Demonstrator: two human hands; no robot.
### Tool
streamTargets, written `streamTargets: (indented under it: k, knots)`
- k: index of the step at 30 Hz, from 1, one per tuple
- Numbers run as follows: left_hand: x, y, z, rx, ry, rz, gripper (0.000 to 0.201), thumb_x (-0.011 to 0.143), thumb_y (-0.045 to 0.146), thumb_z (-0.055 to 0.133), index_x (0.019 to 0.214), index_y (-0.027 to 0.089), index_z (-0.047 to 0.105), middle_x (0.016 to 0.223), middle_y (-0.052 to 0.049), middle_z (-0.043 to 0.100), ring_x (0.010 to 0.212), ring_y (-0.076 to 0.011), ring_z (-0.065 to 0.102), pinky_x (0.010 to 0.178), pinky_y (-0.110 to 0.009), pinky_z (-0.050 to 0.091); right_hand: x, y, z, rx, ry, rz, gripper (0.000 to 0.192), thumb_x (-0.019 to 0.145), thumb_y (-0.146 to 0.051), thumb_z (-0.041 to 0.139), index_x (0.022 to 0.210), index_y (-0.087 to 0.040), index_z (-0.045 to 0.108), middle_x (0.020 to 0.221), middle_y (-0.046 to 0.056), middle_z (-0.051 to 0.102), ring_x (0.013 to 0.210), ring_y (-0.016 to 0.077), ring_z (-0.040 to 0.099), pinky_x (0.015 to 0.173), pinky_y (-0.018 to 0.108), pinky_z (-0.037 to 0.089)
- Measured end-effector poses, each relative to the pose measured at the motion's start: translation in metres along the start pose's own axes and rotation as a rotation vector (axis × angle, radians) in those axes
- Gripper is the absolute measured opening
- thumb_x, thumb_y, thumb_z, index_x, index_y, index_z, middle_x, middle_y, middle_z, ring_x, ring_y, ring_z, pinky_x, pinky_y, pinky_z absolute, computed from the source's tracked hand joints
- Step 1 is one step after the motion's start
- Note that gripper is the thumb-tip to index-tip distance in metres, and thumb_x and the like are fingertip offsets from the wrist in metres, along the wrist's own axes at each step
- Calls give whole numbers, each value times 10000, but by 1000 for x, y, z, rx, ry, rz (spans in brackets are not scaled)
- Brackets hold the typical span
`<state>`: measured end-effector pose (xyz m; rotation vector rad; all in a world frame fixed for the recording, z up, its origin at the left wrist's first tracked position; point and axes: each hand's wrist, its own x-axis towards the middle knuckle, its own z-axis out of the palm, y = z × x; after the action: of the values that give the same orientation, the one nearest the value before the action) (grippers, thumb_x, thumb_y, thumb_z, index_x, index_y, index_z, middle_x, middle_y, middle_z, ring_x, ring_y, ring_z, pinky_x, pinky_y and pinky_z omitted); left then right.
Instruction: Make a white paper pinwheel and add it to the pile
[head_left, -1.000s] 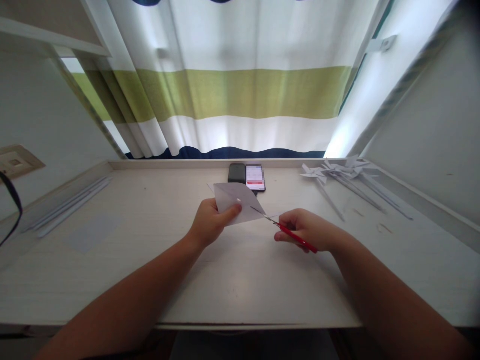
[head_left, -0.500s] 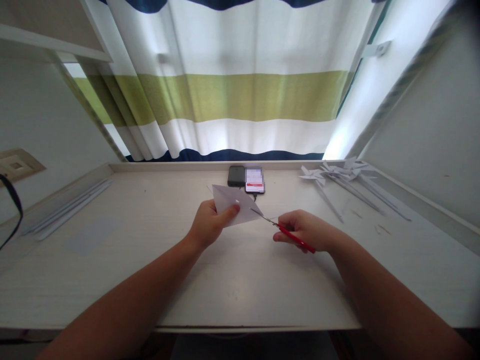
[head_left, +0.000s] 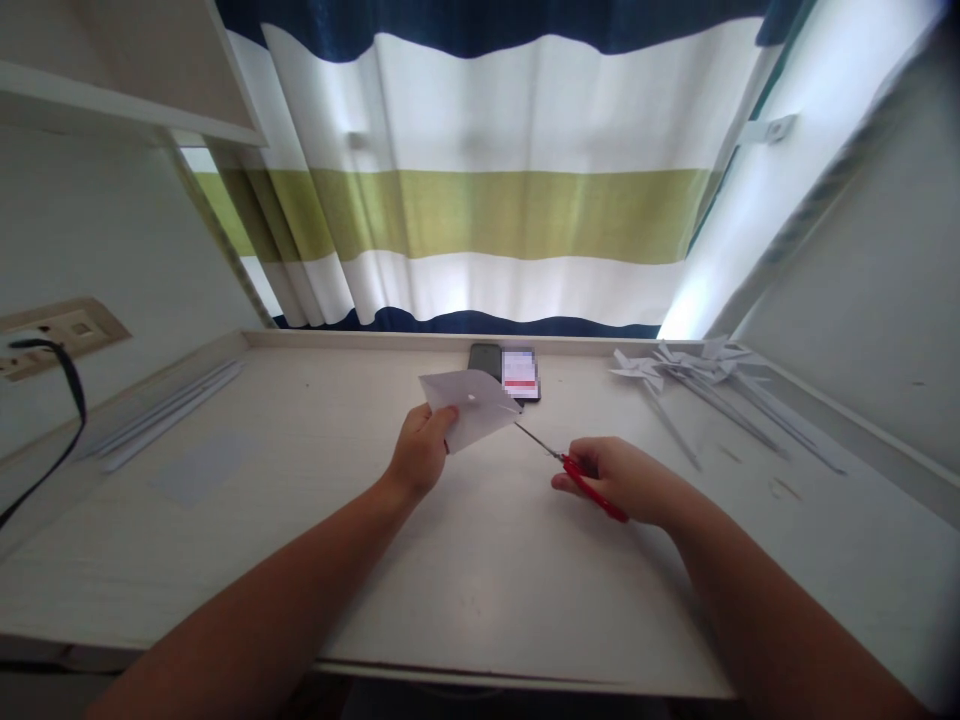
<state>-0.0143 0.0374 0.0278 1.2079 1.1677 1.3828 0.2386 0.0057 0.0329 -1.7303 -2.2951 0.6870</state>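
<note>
My left hand (head_left: pixel 421 450) pinches a white piece of paper (head_left: pixel 480 405) by its left side, thumb on top, and holds it above the desk. A small hole or light spot shows near the paper's middle. My right hand (head_left: pixel 619 478) grips red-handled scissors (head_left: pixel 592 490) by the handles. Their blades point up and left, looking closed, with the tips just below the paper's right corner. Whether the tips touch the paper I cannot tell.
A phone (head_left: pixel 521 375) and a dark flat device (head_left: pixel 484 357) lie at the desk's back edge. Several paper pinwheels (head_left: pixel 641 370) on sticks lie at the right. Rolled paper sticks (head_left: pixel 176 415) and a flat paper sheet (head_left: pixel 206 470) are at the left. A black cable (head_left: pixel 75 390) hangs by the left wall.
The scissors have come off the paper's right corner and their blades have closed. My left hand has tilted the paper, and the whole view has shifted slightly.
</note>
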Motion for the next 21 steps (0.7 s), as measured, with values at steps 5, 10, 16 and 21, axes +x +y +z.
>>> streamTargets:
  k: [5, 10, 16, 21]
  knots:
    - [1, -1, 0, -9, -42, -52, 225, 688, 305, 564, 545, 153, 480, 440, 46, 397, 419, -79, 354, 414, -201, 243, -2, -3, 0, 22, -15, -8, 422, 730, -614, 579, 697, -194, 565, 645, 23, 616, 550, 148, 505, 491, 259, 350]
    - [-3, 4, 1, -25, -79, -58, 238, 687, 296, 572, 530, 155, 463, 425, 52, 372, 394, -66, 322, 400, -201, 202, -2, -5, -1, 67, -30, -27, 418, 700, -602, 622, 698, -188, 564, 647, 23, 599, 551, 145, 495, 500, 261, 355]
    - [0, -2, -1, -19, -94, -37, 204, 699, 299, 584, 589, 132, 542, 465, 40, 438, 426, -78, 385, 412, -200, 257, -6, -6, -4, 140, -86, -60, 396, 668, -565, 674, 710, -183, 580, 659, 18, 597, 568, 142, 497, 499, 252, 345]
    - [1, -2, 1, 21, -16, 10, 232, 690, 327, 659, 678, 95, 651, 579, -18, 592, 504, -108, 510, 450, -216, 395, -11, -13, -5, 155, -96, -114, 372, 668, -527, 689, 706, -181, 556, 650, -2, 568, 568, 127, 471, 516, 247, 347]
